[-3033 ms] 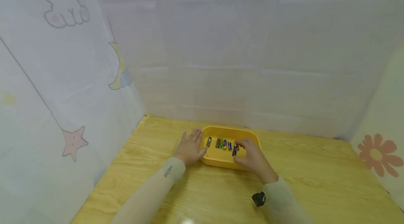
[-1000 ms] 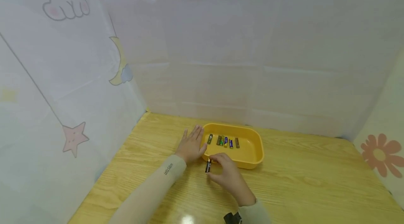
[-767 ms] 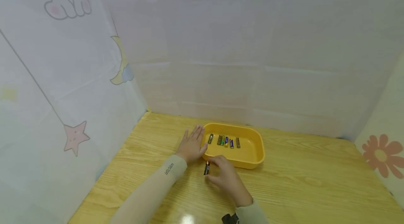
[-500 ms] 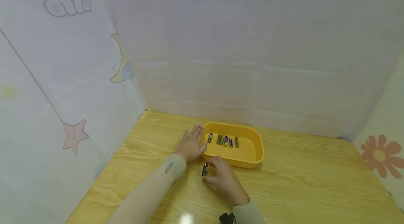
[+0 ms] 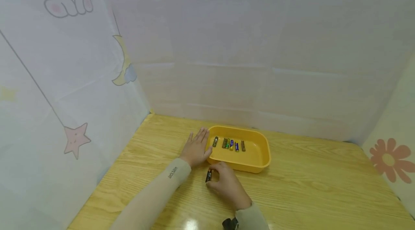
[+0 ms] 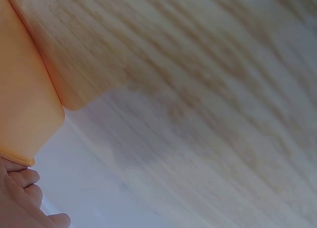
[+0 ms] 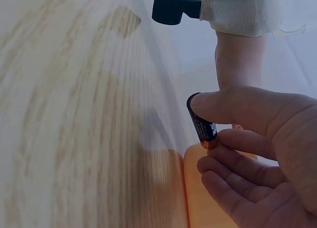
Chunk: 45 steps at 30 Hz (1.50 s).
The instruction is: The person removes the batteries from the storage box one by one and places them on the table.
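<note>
Between thumb and fingertips my right hand pinches a black battery with a copper-coloured end, in front of the yellow tray's near left corner. The right wrist view shows that battery held end to end, above the wooden surface. My left hand lies with straight fingers against the left side of the yellow tray. In the left wrist view only part of the left hand shows, at the tray's rim. Inside the tray lie several batteries, among them a green one, a blue one and a brown one.
The tray stands on a wood-grain table, close to the pale back wall sheet. Printed sheets also flank the table on the left and right. A dark camera mount sits on my right wrist.
My right hand has taken the black battery out of the tray's right part and carried it left and toward me, past the front rim. The left hand has stayed at the tray's side.
</note>
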{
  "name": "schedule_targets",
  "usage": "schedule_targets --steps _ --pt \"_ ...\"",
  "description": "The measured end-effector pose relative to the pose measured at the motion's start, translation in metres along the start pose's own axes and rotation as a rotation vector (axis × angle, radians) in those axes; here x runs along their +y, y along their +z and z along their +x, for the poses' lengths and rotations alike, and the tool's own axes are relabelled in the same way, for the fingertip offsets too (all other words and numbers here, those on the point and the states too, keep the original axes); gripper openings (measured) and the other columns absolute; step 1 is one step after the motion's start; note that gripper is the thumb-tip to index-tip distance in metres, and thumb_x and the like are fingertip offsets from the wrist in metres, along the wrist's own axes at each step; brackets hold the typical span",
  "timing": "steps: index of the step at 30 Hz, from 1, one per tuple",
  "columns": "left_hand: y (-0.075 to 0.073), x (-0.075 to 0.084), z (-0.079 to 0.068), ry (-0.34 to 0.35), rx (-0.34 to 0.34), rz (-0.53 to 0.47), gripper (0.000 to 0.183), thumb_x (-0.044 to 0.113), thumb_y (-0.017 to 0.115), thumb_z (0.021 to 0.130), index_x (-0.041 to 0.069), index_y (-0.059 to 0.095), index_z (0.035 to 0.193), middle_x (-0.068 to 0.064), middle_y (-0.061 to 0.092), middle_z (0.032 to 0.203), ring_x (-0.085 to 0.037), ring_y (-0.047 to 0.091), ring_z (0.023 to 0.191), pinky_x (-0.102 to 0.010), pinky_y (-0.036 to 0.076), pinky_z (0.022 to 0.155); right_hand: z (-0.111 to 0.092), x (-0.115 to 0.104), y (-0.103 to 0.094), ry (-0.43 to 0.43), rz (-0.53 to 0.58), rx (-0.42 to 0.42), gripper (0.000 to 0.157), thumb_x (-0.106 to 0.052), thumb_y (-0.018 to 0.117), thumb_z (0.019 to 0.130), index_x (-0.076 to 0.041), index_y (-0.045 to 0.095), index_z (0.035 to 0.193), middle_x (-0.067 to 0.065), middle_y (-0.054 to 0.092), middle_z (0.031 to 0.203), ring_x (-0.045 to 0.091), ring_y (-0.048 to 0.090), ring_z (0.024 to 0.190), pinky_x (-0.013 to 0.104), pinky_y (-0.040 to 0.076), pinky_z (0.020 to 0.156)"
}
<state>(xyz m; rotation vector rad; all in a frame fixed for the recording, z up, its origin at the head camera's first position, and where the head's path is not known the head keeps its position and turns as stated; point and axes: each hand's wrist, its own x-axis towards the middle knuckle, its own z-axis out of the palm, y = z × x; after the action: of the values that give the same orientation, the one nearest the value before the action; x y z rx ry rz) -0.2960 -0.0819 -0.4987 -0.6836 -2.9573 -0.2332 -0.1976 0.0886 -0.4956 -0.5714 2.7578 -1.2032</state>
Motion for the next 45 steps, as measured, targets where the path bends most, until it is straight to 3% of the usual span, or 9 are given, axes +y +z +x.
schedule_targets --steps 12,19,28,36,45 --pt "0.0 -0.001 0.0 -0.002 0.004 0.009 0.07 0.044 0.037 0.107 0.002 0.02 0.161 -0.013 0.02 0.167 -0.025 0.012 0.156 -0.054 0.015 0.125 0.007 0.005 0.009 0.003 -0.007 -0.024 0.043 -0.009 0.083 0.079 0.005 0.071 0.117 0.01 0.066 0.11 0.023 0.06 0.101 0.049 0.052 0.091" --pt "0.002 0.001 -0.003 -0.003 -0.011 -0.016 0.07 0.044 0.036 0.107 0.001 0.02 0.161 -0.014 0.02 0.167 -0.026 0.012 0.156 -0.054 0.014 0.125 0.006 0.006 0.016 0.01 -0.026 -0.058 0.038 -0.006 0.082 0.078 0.002 0.072 0.114 0.005 0.063 0.103 0.017 0.056 0.091 0.04 0.054 0.082" --pt "0.003 -0.001 -0.002 0.001 0.009 -0.014 0.07 0.043 0.037 0.107 0.001 0.021 0.161 -0.014 0.022 0.167 -0.026 0.013 0.156 -0.054 0.015 0.125 0.007 0.001 0.014 0.01 -0.016 -0.035 0.039 0.003 0.075 0.076 0.001 0.073 0.115 0.005 0.065 0.101 0.017 0.055 0.089 0.039 0.052 0.078" --pt "-0.001 0.0 -0.002 0.006 0.018 -0.024 0.07 0.043 0.038 0.107 0.001 0.022 0.16 -0.015 0.024 0.166 -0.028 0.015 0.155 -0.056 0.016 0.124 0.008 0.001 0.016 -0.001 -0.039 -0.008 0.029 0.004 0.076 0.077 0.001 0.073 0.105 0.003 0.065 0.097 0.015 0.054 0.086 0.038 0.051 0.076" --pt "-0.003 0.002 -0.001 0.005 0.015 -0.032 0.07 0.043 0.038 0.107 0.001 0.021 0.161 -0.014 0.022 0.167 -0.027 0.015 0.155 -0.056 0.015 0.124 0.017 0.003 0.014 -0.013 -0.046 -0.05 0.042 0.005 0.073 0.079 0.002 0.069 0.121 0.001 0.065 0.095 0.015 0.053 0.083 0.034 0.047 0.072"
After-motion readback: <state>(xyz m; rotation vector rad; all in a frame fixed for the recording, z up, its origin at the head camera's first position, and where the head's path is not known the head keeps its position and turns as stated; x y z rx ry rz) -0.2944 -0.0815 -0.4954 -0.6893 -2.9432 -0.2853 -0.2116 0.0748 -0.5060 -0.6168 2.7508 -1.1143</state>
